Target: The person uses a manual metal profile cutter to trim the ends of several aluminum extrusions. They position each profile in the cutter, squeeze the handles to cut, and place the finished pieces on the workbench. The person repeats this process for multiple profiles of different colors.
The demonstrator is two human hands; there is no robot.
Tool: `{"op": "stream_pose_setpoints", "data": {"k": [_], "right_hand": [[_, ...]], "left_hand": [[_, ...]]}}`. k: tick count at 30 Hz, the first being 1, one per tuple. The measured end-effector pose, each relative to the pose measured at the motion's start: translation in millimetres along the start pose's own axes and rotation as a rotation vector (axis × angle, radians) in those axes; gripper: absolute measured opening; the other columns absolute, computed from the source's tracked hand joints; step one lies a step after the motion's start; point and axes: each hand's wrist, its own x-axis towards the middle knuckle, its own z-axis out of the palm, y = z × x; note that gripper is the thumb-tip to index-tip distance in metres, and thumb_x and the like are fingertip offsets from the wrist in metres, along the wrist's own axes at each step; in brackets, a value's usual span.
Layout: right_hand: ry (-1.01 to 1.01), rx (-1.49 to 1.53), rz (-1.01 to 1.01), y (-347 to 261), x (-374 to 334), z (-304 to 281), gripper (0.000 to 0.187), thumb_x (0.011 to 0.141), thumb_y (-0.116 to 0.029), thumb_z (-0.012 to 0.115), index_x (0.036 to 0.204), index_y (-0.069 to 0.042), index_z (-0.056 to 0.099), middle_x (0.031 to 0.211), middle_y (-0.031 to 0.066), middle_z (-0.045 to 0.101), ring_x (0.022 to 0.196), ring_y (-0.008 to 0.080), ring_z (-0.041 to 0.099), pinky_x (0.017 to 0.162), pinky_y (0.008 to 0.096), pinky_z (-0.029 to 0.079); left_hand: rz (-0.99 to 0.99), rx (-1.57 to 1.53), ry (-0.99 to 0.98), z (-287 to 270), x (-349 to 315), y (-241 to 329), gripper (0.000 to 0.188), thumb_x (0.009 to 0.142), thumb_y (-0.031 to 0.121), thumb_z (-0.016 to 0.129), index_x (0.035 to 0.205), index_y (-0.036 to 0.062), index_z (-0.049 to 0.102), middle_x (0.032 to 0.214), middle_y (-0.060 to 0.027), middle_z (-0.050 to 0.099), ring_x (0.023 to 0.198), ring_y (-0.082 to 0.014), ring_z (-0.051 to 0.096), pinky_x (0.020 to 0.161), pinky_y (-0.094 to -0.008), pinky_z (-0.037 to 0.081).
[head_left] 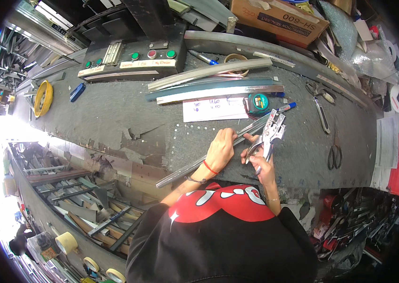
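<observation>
My left hand [220,150] is closed around a long, thin grey metal profile [178,175], which lies slantwise across the near side of the bench. My right hand [261,162] grips silver hand punch pliers [273,128] by the handles, with the head pointing away from me. The far end of the profile passes close by the pliers; whether it sits in their jaws I cannot tell. Just beyond lie a blue marker [286,108], a teal and black tape measure [258,103] and a white paper [209,111] with handwriting.
More metal profiles [218,87] lie behind the paper. A utility knife [322,118] and scissors [335,155] rest at the right. Farther left are a button panel [128,66], a blue cutter [77,92] and a yellow round object [43,99]. Offcuts fill a bin [44,219] at the lower left.
</observation>
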Motion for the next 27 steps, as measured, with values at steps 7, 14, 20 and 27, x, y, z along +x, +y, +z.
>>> {"op": "stream_pose_setpoints", "data": {"k": [7, 14, 20, 27], "right_hand": [[-0.018, -0.244, 0.131, -10, -5, -11, 0.063, 0.071, -0.008, 0.059, 0.131, 0.000, 0.040, 0.114, 0.0119, 0.052, 0.081, 0.0133, 0.056, 0.067, 0.0252, 0.046], [-0.027, -0.208, 0.215, -20, -6, -7, 0.078, 0.069, -0.014, 0.057, 0.140, 0.001, 0.027, 0.082, 0.0101, 0.056, 0.070, 0.0153, 0.052, 0.065, 0.0283, 0.043], [-0.008, -0.034, 0.105, -18, -12, 15, 0.083, 0.071, -0.013, 0.057, 0.143, 0.001, 0.017, 0.090, 0.0152, 0.055, 0.080, 0.0184, 0.052, 0.070, 0.0306, 0.043], [-0.024, -0.118, -0.041, -20, -28, 37, 0.089, 0.067, -0.013, 0.058, 0.143, 0.004, 0.014, 0.095, 0.0124, 0.051, 0.082, 0.0171, 0.049, 0.076, 0.0302, 0.041]], "left_hand": [[0.172, 0.005, -0.066, 17, -15, 5, 0.015, 0.081, 0.007, 0.057, 0.091, 0.0005, 0.048, 0.095, -0.0143, 0.052, 0.082, -0.0307, 0.050, 0.073, -0.0379, 0.042], [0.226, 0.163, -0.004, -17, -10, 22, 0.020, 0.075, 0.011, 0.067, 0.091, 0.0065, 0.056, 0.098, -0.0099, 0.057, 0.085, -0.0283, 0.053, 0.074, -0.0345, 0.042], [-0.428, -0.754, -0.398, -51, -38, 31, 0.028, 0.094, 0.027, 0.049, 0.086, 0.0046, 0.063, 0.075, -0.0031, 0.060, 0.063, -0.0136, 0.053, 0.057, -0.0266, 0.042], [-0.861, -1.319, -0.177, -29, -28, 21, 0.044, 0.096, 0.046, 0.040, 0.084, 0.0066, 0.057, 0.059, 0.0034, 0.046, 0.048, -0.0036, 0.029, 0.046, -0.0225, 0.024]]}}
